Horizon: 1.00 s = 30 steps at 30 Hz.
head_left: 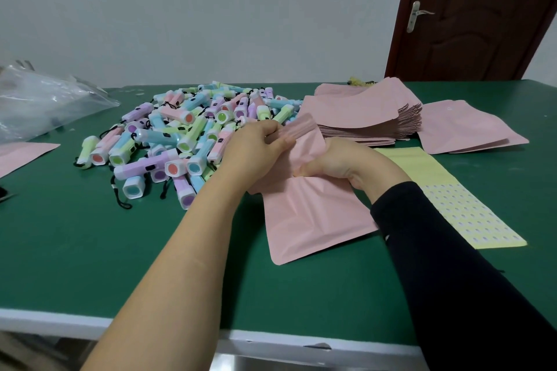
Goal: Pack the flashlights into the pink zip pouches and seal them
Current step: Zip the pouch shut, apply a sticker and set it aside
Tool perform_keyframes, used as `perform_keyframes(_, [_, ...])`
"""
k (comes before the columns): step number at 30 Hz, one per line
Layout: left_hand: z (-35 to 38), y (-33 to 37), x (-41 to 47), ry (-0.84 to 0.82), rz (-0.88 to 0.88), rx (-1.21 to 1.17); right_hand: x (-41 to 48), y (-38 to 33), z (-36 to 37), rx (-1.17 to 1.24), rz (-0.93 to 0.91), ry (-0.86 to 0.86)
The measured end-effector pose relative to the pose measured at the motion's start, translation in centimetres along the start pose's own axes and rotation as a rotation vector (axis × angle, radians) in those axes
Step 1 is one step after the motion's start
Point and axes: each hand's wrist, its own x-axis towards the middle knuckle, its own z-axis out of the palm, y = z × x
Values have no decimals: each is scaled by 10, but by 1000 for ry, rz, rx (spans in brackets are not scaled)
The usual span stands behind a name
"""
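Note:
A pink zip pouch (313, 214) lies on the green table (90, 250) with its top end lifted. My left hand (256, 144) grips the pouch's ribbed top strip, and my right hand (340, 159) holds the pouch just below it on the right side. Whether a flashlight is inside the pouch is hidden. To the left of my hands lies a heap of pastel flashlights (180, 135) with black wrist cords. A stack of empty pink pouches (370, 111) sits behind my right hand.
A clear plastic bag (45, 99) lies at the far left, with a pink pouch's corner (18, 156) below it. A yellow sticker sheet (452, 196) lies right of my right arm. The table's white front edge (60, 322) runs near me. A brown door (476, 15) stands behind.

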Motion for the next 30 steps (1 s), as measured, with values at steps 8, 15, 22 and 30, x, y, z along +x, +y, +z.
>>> perform_keyframes(8, [4,5,-2,7,19,-160,0,0,2,-58,-5,-23])
perform_keyframes(15, [7,7,-5,31,16,-163,0,-2,4,-96,-28,-3])
perform_keyframes(22, [8,13,-5,53,62,-188,1,-3,7,-212,-85,-23])
perform_keyframes(30, [12,11,-4,52,75,-187,1,-4,6,-234,-115,-39])
